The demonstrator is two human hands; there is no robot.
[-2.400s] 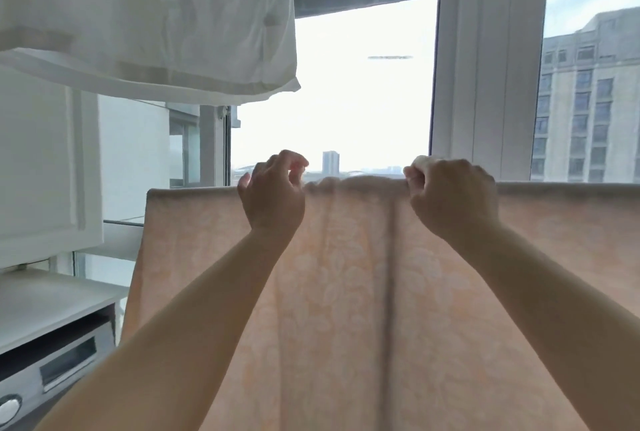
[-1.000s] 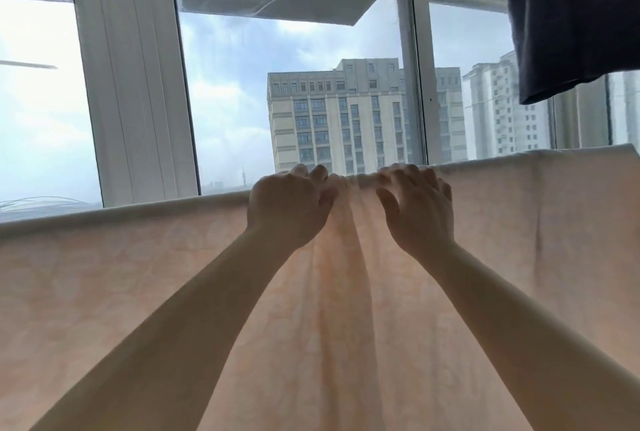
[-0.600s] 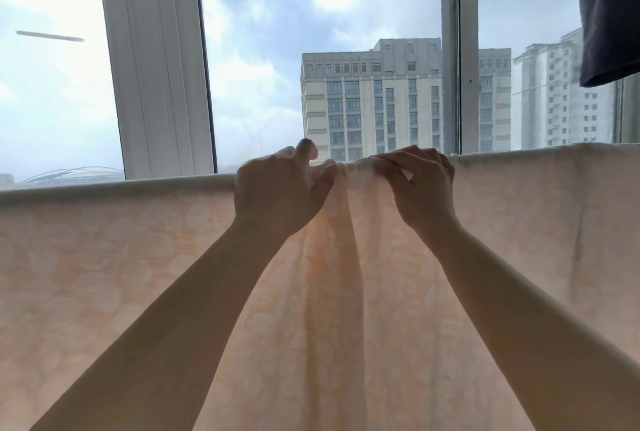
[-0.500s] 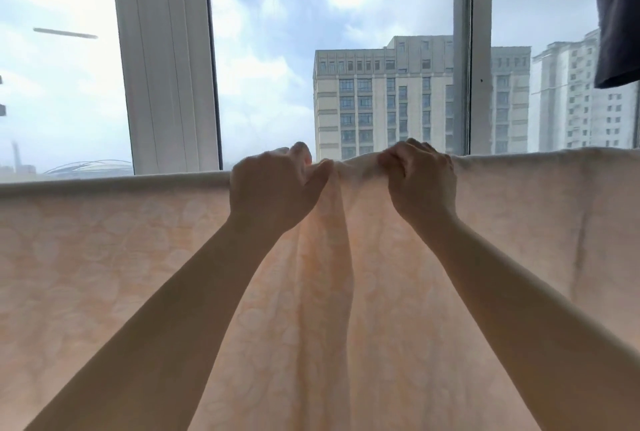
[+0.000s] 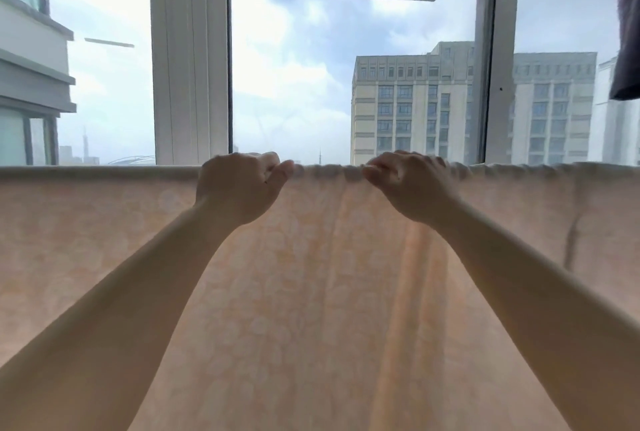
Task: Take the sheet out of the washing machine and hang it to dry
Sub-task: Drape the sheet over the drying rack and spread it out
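While you spread it, the sheet (image 5: 311, 292) hangs over a rail below the window frame (image 5: 190, 67). Your left hand (image 5: 239, 185) and right hand (image 5: 412, 185) each pinch its bunched top edge, just apart. Pull sideways too hard and it may slide off or stay creased.

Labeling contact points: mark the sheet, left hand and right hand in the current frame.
sheet (image 5: 311, 309), head view: on the hanging patterned cloth between the forearms.
left hand (image 5: 239, 185), head view: back of the hand, fingers curled at the top edge.
right hand (image 5: 412, 185), head view: back of the hand, fingers curled at the bunched top edge.
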